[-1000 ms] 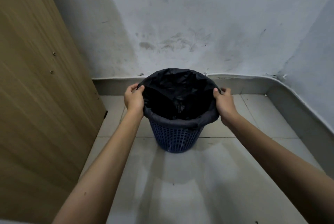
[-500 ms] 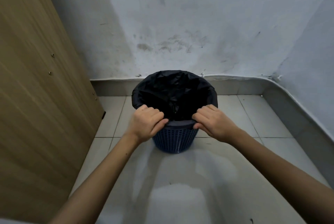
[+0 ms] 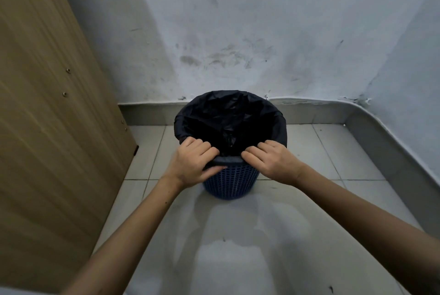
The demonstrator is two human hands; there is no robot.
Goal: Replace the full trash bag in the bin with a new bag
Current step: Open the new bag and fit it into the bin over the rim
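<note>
The blue bin [image 3: 230, 182] stands on the tiled floor [image 3: 321, 151] near the wall. The left hand [image 3: 194, 163] and right hand [image 3: 271, 161] grip the black bag [image 3: 228, 116] folded over the bin's near rim.

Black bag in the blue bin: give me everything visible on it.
The thin, crinkled black plastic trash bag lines the upright blue perforated plastic bin, which stands on the pale tiled floor near the wall. Its mouth is open and folded outward over the rim as a dark cuff all round. The inside looks dark; contents cannot be told. At the near rim the left hand and right hand grip the cuff.
</note>
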